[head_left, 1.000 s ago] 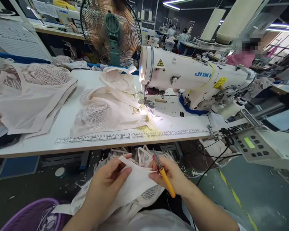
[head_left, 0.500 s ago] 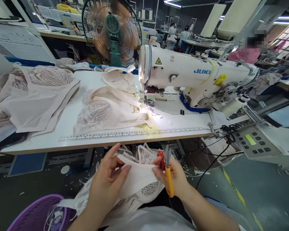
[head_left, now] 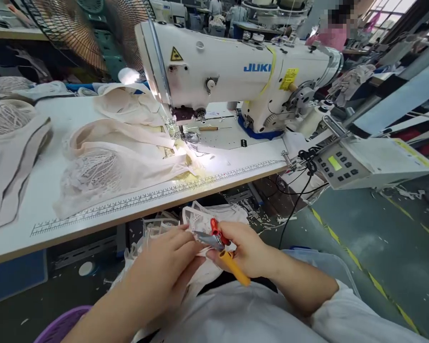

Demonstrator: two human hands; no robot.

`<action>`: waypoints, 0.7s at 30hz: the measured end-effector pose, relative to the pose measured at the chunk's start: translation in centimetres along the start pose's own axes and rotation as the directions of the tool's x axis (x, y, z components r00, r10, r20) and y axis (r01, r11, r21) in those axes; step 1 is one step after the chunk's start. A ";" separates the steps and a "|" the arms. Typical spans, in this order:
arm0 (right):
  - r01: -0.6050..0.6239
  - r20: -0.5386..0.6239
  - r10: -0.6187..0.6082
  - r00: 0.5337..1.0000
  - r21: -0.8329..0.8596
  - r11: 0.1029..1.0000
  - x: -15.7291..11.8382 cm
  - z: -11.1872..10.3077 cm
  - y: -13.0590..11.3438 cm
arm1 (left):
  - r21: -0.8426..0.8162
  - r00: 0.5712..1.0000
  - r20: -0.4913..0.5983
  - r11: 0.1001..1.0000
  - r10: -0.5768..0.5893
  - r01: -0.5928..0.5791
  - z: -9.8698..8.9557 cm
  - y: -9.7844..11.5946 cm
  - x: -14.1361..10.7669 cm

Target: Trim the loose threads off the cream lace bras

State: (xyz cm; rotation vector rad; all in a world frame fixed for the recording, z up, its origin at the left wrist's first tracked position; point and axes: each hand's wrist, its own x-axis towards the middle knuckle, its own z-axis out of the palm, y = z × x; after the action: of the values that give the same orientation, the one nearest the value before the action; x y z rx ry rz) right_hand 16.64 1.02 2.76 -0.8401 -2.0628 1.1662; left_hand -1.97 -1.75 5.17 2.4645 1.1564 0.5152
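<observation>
My right hand (head_left: 243,247) is closed around scissors (head_left: 234,267) with one orange and one red handle; the blades point left toward my left hand. My left hand (head_left: 171,259) is closed on the pale lace garment (head_left: 203,276), its fingertips partly hidden by the blades and cloth. The garment hangs over my lap below the table edge. Further up, on the white table (head_left: 128,207), a pale bra piece (head_left: 103,171) lies with its strap end near the needle of the white sewing machine (head_left: 221,71).
Stacked pale garments (head_left: 10,152) cover the table's left side. A fan (head_left: 103,43) stands behind. A control box (head_left: 343,166) hangs at the right, with cables (head_left: 300,195) below it. A purple basket (head_left: 62,326) is at the lower left.
The view has shifted right and closer to the machine. The scissors have turned from upright to pointing left, nearer my left hand, which has rolled over so its back shows.
</observation>
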 end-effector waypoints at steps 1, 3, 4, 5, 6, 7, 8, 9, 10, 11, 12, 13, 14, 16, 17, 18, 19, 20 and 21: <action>-0.037 -0.009 0.038 0.999 0.061 0.997 0.0 0.1 0.0 | -0.062 0.998 0.028 0.997 -0.049 0.051 -0.1 -0.2 0.2; -0.099 -0.031 0.108 0.994 0.206 0.974 -0.1 0.3 -0.1 | -0.229 0.979 0.057 0.952 -0.194 0.202 -0.4 -0.4 0.5; -0.121 -0.039 0.136 0.990 0.267 0.956 -0.1 0.5 -0.1 | -0.338 0.957 0.072 0.896 -0.281 0.288 -0.6 -0.4 0.6; -0.134 -0.045 0.156 0.987 0.314 0.940 -0.1 0.7 -0.1 | -0.455 0.926 0.090 0.811 -0.368 0.367 -0.8 -0.4 0.7; -0.140 -0.050 0.168 0.985 0.352 0.925 -0.1 0.9 -0.1 | -0.566 0.886 0.110 0.704 -0.451 0.429 -1.0 -0.3 0.7; -0.146 -0.052 0.179 0.983 0.382 0.913 -0.1 1.1 0.0 | -0.659 0.840 0.133 0.586 -0.526 0.471 -1.1 -0.1 0.7; -0.155 -0.053 0.193 0.980 0.409 0.899 -0.1 1.4 0.0 | -0.730 0.795 0.152 0.475 -0.588 0.491 -1.2 0.0 0.8; -0.166 -0.050 0.208 0.977 0.436 0.884 0.0 1.6 0.0 | -0.779 0.750 0.163 0.383 -0.641 0.497 -1.2 0.2 0.8; -0.179 -0.044 0.225 0.973 0.465 0.867 0.0 1.8 0.0 | -0.811 0.712 0.163 0.319 -0.683 0.491 -1.1 0.4 0.8; -0.195 -0.033 0.242 0.970 0.496 0.846 0.1 2.0 -0.1 | -0.833 0.685 0.152 0.281 -0.713 0.477 -1.0 0.6 0.8; -0.216 -0.012 0.261 0.965 0.524 0.824 0.2 2.0 -0.2 | -0.850 0.665 0.134 0.259 -0.735 0.458 -0.8 0.8 0.8; -0.238 0.016 0.275 0.961 0.548 0.802 0.2 2.1 -0.3 | -0.866 0.649 0.123 0.237 -0.751 0.439 -0.6 0.9 0.8; -0.259 0.048 0.282 0.958 0.566 0.783 0.3 2.0 -0.4 | -0.882 0.635 0.124 0.208 -0.763 0.422 -0.3 1.0 0.7; -0.292 0.111 0.279 0.954 0.560 0.775 0.3 1.5 -0.4 | -0.910 0.612 0.159 0.125 -0.775 0.395 0.2 1.2 0.6; -0.297 0.136 0.265 0.954 0.525 0.798 0.3 1.1 -0.3 | -0.918 0.605 0.188 0.081 -0.774 0.389 0.5 1.3 0.5; -0.294 0.162 0.246 0.956 0.464 0.835 0.2 0.6 -0.1 | -0.921 0.599 0.214 0.045 -0.771 0.387 0.7 1.4 0.4; -0.283 0.193 0.223 0.955 0.383 0.879 0.0 0.0 0.2 | -0.921 0.595 0.237 0.018 -0.768 0.390 1.0 1.4 0.2; -0.264 0.233 0.201 0.951 0.284 0.922 -0.2 -0.6 0.5 | -0.919 0.594 0.256 -0.001 -0.763 0.395 1.2 1.4 0.1; -0.238 0.279 0.183 0.943 0.180 0.954 -0.4 -1.2 0.8 | -0.917 0.593 0.269 -0.014 -0.759 0.398 1.4 1.3 0.0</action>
State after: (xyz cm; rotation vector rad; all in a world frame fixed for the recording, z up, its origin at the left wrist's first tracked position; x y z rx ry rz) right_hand 17.98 1.65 2.45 -0.8582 -2.0382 1.6613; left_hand -0.50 -2.80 4.58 0.6626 1.3113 0.9574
